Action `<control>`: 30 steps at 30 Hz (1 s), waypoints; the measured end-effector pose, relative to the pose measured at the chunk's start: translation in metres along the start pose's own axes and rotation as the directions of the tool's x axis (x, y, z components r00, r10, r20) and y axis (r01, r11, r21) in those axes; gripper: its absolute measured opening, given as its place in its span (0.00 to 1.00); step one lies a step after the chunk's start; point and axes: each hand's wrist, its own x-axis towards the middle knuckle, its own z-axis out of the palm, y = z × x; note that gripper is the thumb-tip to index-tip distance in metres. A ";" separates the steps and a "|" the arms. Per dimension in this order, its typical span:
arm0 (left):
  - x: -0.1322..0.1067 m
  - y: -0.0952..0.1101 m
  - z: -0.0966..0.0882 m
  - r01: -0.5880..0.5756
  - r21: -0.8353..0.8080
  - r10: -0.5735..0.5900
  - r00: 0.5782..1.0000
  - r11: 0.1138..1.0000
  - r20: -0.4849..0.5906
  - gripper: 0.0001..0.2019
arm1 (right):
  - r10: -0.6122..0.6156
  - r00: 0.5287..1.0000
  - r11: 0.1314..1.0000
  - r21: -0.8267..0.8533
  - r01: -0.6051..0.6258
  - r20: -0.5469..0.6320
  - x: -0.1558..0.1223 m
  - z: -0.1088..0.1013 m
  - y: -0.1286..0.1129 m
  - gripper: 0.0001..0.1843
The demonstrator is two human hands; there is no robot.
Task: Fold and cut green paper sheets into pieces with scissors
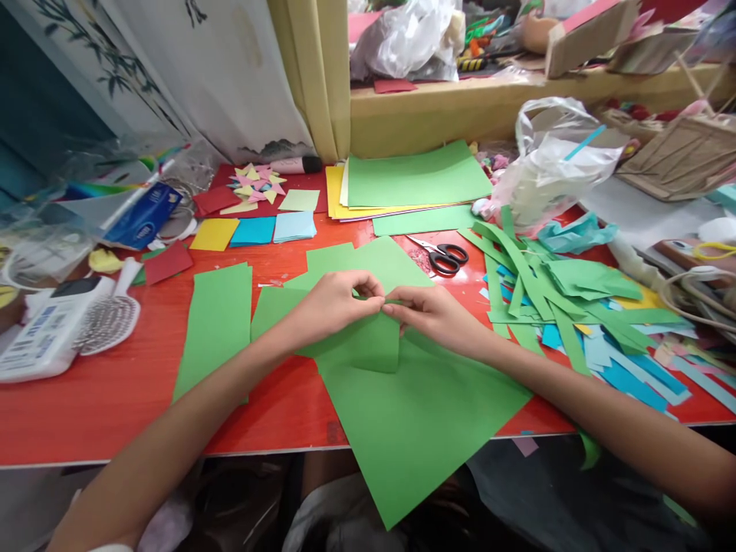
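Observation:
Between my two hands is a small green sheet of paper point(376, 349), held up by its top edge. My left hand point(345, 297) pinches that edge between thumb and fingers. Right beside it, my right hand point(428, 313) pinches the same edge, and the fingertips of both hands nearly meet. Below lies a large green paper sheet point(425, 429), turned cornerwise and hanging over the table's front edge. Other green pieces lie partly under my left hand. Black-handled scissors point(445, 257) rest just beyond my right hand, their blades pointing to the left.
Green paper strips point(523, 287) and blue scraps point(629, 379) pile up on the right. A green paper stack point(422, 176) lies at the back. Cut green rectangles point(215, 326), a hairbrush point(109, 318) and a white bottle point(49, 330) are on the left of the red table point(276, 425).

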 end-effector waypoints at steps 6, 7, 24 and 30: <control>-0.005 0.011 -0.006 -0.005 -0.079 0.005 1.000 0.997 0.010 0.07 | -0.068 0.994 0.996 -0.068 0.062 -0.085 -0.004 -0.008 -0.011 0.14; -0.005 0.011 -0.006 -0.009 -0.094 0.011 1.000 0.996 0.020 0.06 | -0.067 0.994 0.995 -0.074 0.061 -0.082 -0.004 -0.008 -0.013 0.14; 0.002 -0.001 0.003 0.176 -0.310 -0.154 0.984 0.934 0.093 0.07 | 0.031 0.999 0.996 -0.086 -0.034 -0.033 0.005 -0.019 -0.005 0.14; 0.005 -0.010 0.001 0.221 -0.239 -0.209 0.975 0.945 0.078 0.09 | 0.053 0.994 0.997 -0.046 -0.057 -0.099 0.011 -0.026 0.003 0.13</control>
